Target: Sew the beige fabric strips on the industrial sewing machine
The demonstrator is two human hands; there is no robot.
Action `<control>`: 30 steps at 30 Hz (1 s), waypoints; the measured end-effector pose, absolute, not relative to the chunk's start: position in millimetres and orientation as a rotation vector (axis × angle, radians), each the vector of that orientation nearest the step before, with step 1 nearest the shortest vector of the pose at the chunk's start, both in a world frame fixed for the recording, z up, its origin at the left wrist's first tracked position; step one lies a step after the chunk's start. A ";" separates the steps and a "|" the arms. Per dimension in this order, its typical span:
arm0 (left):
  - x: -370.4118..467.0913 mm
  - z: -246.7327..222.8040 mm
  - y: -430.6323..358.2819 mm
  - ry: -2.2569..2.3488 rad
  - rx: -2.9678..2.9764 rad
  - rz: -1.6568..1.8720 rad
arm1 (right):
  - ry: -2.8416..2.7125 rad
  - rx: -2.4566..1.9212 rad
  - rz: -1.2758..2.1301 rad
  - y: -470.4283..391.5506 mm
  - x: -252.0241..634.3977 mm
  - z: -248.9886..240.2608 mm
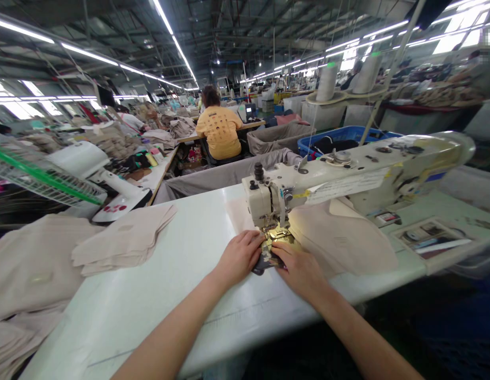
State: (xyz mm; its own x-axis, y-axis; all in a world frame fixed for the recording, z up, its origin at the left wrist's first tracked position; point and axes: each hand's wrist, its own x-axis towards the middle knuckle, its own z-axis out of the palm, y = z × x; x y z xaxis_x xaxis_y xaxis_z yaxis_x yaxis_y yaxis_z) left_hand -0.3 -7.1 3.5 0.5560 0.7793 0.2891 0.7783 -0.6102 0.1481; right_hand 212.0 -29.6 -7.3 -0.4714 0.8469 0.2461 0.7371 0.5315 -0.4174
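A sewing machine (264,195) stands on the pale table, its lamp lighting the needle area. My left hand (239,258) is left of the presser foot (279,232), fingers bent and pressed together with the tips down. Just right of it, my right hand (302,269) is also closed, fingertips close to the foot. Between the hands shows a small dark piece (264,262); its kind is unclear, and the fingers cover what they grip. Beige fabric (344,237) lies under the machine arm, and another beige piece (237,214) shows behind the needle.
Stacks of beige fabric pieces (124,237) lie on the table's left, near a white fan (118,190). A tray of small tools (433,237) sits at the right. Cloth-lined bins (225,171) and a blue basket (364,134) stand behind. A person in yellow (219,129) sits farther off.
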 end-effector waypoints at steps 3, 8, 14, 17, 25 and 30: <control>-2.2 1.4 -5.3 1.352 2.794 0.527 | -2.340 -1.287 0.362 -29.8 212.3 -7.2; -4.2 1.3 -1.5 1.346 2.781 0.529 | -2.321 -1.270 0.386 -29.4 213.4 -7.2; -3.1 5.3 -1.8 1.340 2.756 0.508 | -2.316 -1.275 0.407 -29.3 213.8 -7.9; -3.6 4.3 -1.7 1.362 2.750 0.515 | -2.301 -1.271 0.400 -28.9 213.5 -10.3; -3.5 1.6 -1.3 1.444 2.755 0.462 | -2.300 -1.276 0.392 -28.8 212.3 -9.3; 0.1 12.2 -6.9 1.597 2.758 0.384 | -2.309 -1.298 0.368 -28.5 211.5 -8.2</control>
State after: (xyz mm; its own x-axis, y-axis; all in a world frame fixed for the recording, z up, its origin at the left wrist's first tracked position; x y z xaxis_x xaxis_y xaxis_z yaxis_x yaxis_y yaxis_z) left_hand 0.1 -6.9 12.2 0.4768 0.8458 0.2394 0.8621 -0.5031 0.0605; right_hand 211.5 -28.5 -8.2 -0.4472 0.8550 0.2627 0.7311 0.5186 -0.4434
